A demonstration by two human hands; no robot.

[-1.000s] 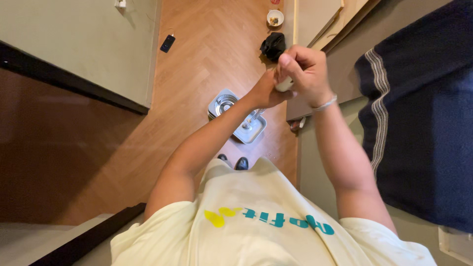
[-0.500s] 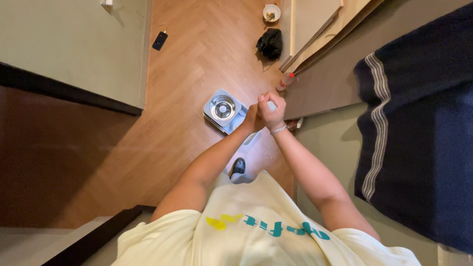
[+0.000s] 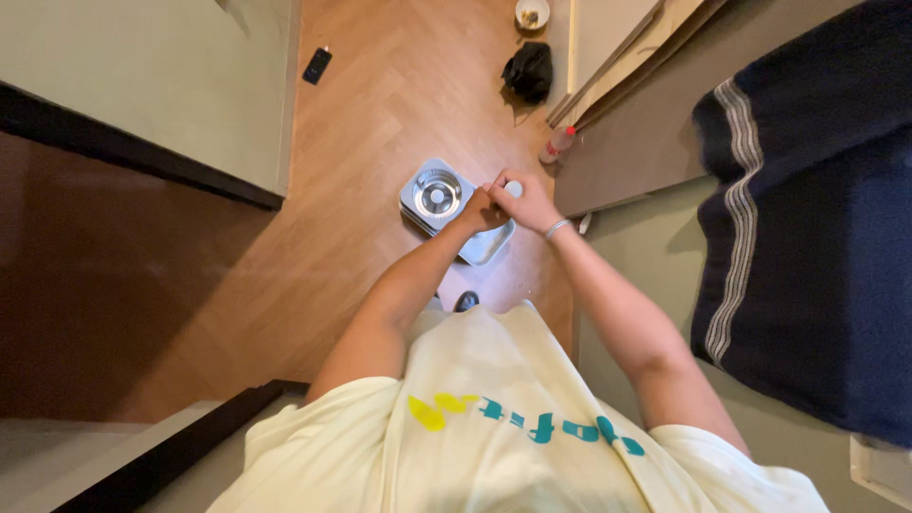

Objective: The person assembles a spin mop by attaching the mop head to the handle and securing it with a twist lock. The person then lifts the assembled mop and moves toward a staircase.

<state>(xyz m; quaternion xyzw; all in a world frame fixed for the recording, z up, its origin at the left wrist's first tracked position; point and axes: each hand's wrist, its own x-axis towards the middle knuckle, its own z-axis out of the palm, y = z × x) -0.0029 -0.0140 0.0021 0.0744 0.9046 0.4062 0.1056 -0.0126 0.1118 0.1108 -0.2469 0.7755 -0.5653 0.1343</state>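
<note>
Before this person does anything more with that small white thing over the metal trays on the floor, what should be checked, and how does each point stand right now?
1. Both hands on the small white object: ok; the left hand and right hand meet around it.
2. Firm grip: cannot tell; the fingers hide most of it.
3. Metal trays below the hands: ok; they sit flat on the wood floor.
4. Round metal bowl uncovered: ok; its opening faces up.
5. Bottle out of the way: ok; it lies apart, by the boards.
6. Footing: cannot tell; only one shoe shows.
</note>
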